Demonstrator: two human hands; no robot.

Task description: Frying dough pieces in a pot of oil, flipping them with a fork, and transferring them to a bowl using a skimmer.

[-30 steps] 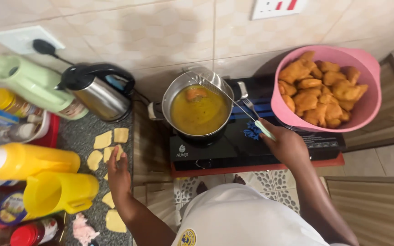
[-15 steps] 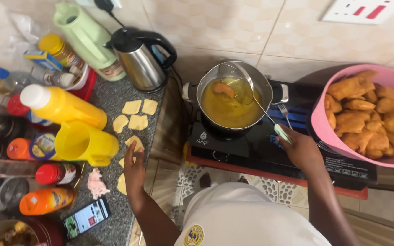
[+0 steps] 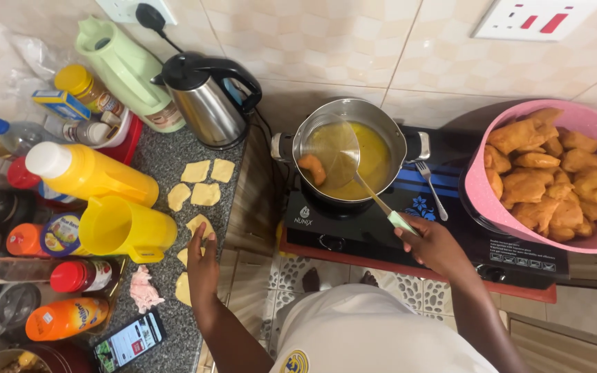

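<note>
Skimmer [image 3: 343, 155] being held by handle end in right hand [image 3: 431, 243], fingers closed round it; mesh resting in pot [image 3: 349, 148] of oil, beside frying piece [image 3: 311, 168]. Judged light, stiff, likely greasy; grip best kept far from heat. Dough piece [image 3: 200, 224] on worktop [image 3: 167, 287] being touched by left hand [image 3: 203, 266], fingers loosely extended, nothing gripped; soft, floppy, lifted best by edge. Both arms being reached forward.

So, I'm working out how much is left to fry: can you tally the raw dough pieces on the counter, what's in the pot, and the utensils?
Raw dough pieces: 7, one touched by the left hand
Fried piece in the pot: 1
Skimmer, in the right hand: 1
Fork: 1
Total: 10
</note>
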